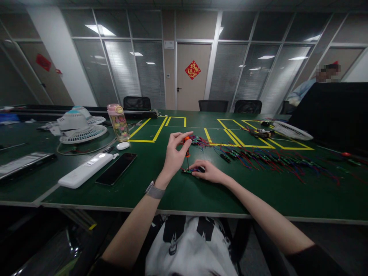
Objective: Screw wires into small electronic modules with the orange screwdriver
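Observation:
My left hand is closed around the handle of an orange and black screwdriver, thumb and fingers on the grip. The screwdriver stands upright, its thin shaft pointing down at a small green circuit board on the table. My right hand presses its fingers on that board and pinches its right end, with part of the board hidden beneath them. Just beyond my left hand lies a bundle of wired circuit boards. A long row of similar boards with red and blue wires stretches off to the right.
Left on the green table are a black phone, a white oblong device, a drink bottle and white fan parts. A white grille and a dark screen stand at right. A person is behind the screen.

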